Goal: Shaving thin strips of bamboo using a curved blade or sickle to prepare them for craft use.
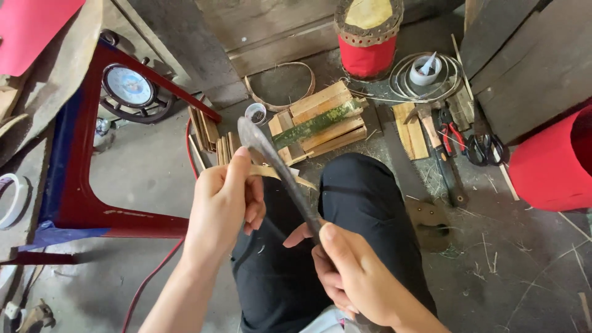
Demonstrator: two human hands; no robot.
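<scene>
The left hand [223, 200] is clamped on a thin bamboo strip [274, 172], thumb pressed along its top, while the right hand [354, 274] is closed around the handle of a dark curved knife [277, 166]; the two hands sit apart, above a knee in black trousers [370, 191]. The blade runs up and to the left from the right fist, its edge meeting the strip just beside the left thumb, an arrangement that seemingly steadies the strip against the cut. On the floor [512, 259] beyond the knee lies a stack of split bamboo pieces [324, 120], one still green-skinned. Further right rest a saw [404, 163], pliers [450, 132] and scissors [484, 148], with coiled strips [425, 77] near a red cylinder [368, 37].
</scene>
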